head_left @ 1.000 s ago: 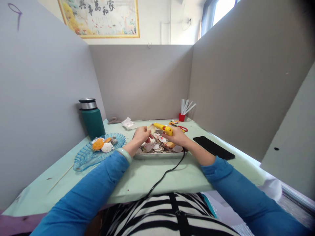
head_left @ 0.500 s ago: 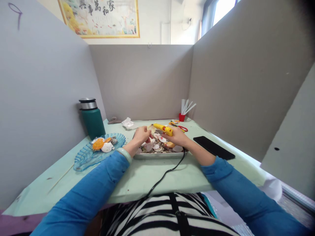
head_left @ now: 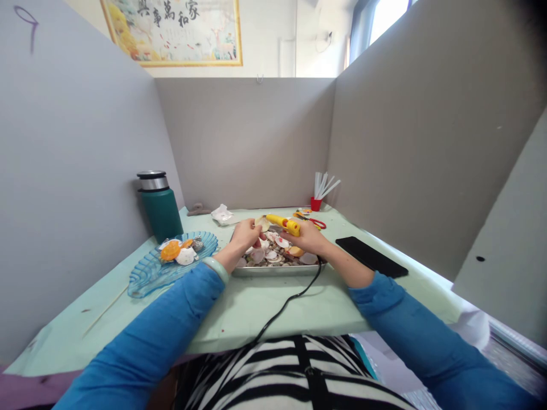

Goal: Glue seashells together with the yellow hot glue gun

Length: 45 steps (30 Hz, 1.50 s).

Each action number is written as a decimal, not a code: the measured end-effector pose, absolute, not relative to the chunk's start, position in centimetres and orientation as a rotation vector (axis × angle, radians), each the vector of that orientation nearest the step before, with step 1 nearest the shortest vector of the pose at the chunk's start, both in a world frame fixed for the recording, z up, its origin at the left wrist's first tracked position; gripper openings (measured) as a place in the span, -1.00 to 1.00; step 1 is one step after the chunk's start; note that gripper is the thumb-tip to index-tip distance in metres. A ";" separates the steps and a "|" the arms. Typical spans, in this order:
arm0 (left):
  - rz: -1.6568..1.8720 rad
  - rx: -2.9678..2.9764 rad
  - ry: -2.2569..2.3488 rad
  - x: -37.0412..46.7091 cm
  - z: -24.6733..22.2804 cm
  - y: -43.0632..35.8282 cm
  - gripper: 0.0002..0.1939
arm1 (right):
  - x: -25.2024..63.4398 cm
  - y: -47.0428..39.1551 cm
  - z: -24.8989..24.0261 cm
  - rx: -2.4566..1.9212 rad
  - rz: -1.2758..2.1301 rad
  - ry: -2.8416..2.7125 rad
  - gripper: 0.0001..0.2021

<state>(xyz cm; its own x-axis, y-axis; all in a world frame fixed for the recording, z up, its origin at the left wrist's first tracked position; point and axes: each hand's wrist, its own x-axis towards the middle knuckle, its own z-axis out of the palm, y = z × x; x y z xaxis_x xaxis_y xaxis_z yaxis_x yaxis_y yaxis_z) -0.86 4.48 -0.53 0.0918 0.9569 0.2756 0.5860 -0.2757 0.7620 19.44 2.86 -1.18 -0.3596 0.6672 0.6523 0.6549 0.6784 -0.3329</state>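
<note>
Over a metal tray (head_left: 280, 271) of shells and small stones, my left hand (head_left: 247, 236) pinches a pale yellowish shell (head_left: 262, 223). My right hand (head_left: 308, 237) is wrapped round a yellow glue gun (head_left: 282, 224), whose nozzle points left and meets or nearly meets the shell's edge. A black cord (head_left: 284, 304) runs from the gun over the tray's front rim and down toward my lap. White and pinkish shells (head_left: 257, 254) lie in the tray beneath both hands.
On the left are a green bottle (head_left: 161, 212), a blue dish (head_left: 147, 276) holding decorated shells, and a thin stick (head_left: 106, 310). Scissors (head_left: 317, 223), a red cup of white sticks (head_left: 316, 204) and a black phone-like slab (head_left: 371, 256) are on the right. A crumpled wrapper (head_left: 222, 214) lies behind.
</note>
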 end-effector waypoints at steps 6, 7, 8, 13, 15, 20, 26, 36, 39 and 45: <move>1.142 1.890 1.497 -0.8 -0.5 4.5 -0.89 | 19.4 2.9 -1.3 -1.024 0.012 -2.074 -0.76; 1.160 1.887 1.489 -0.8 -0.5 4.5 -0.88 | 19.4 2.9 -1.3 -1.024 0.014 -2.074 -0.76; 1.175 1.884 1.483 -0.8 -0.5 4.5 -0.88 | 19.4 2.9 -1.3 -1.022 0.019 -2.075 -0.76; 1.220 1.848 1.501 -0.8 -0.4 4.3 -0.88 | 19.4 2.8 -1.2 -1.020 0.023 -2.073 -0.77; 1.237 1.824 1.512 -0.7 -0.3 4.3 -0.88 | 19.3 2.7 -1.1 -1.023 0.013 -2.070 -0.77; 1.234 1.806 1.529 -0.7 -0.3 4.3 -0.87 | 19.4 2.8 -1.1 -1.031 0.002 -2.054 -0.77; 1.187 1.856 1.488 -0.8 -0.5 4.5 -0.88 | 19.4 2.9 -1.2 -1.027 0.027 -2.063 -0.77; 1.096 1.945 1.505 -1.2 -1.0 5.1 -0.86 | 19.5 3.0 -1.4 -1.015 0.021 -2.070 -0.76; 1.079 1.950 1.509 -1.2 -0.9 4.9 -0.87 | 19.5 3.0 -1.3 -1.008 0.008 -2.069 -0.76; 1.036 1.960 1.511 -1.0 -0.7 4.5 -0.88 | 19.4 2.8 -1.2 -1.004 -0.003 -2.061 -0.77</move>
<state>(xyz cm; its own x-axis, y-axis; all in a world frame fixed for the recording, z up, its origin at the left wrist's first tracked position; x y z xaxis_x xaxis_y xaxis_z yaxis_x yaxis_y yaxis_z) -0.96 4.54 -0.66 0.1156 0.9513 0.2859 0.6095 -0.2952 0.7358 19.37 2.83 -1.22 -0.3418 0.6531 0.6758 0.6549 0.6812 -0.3271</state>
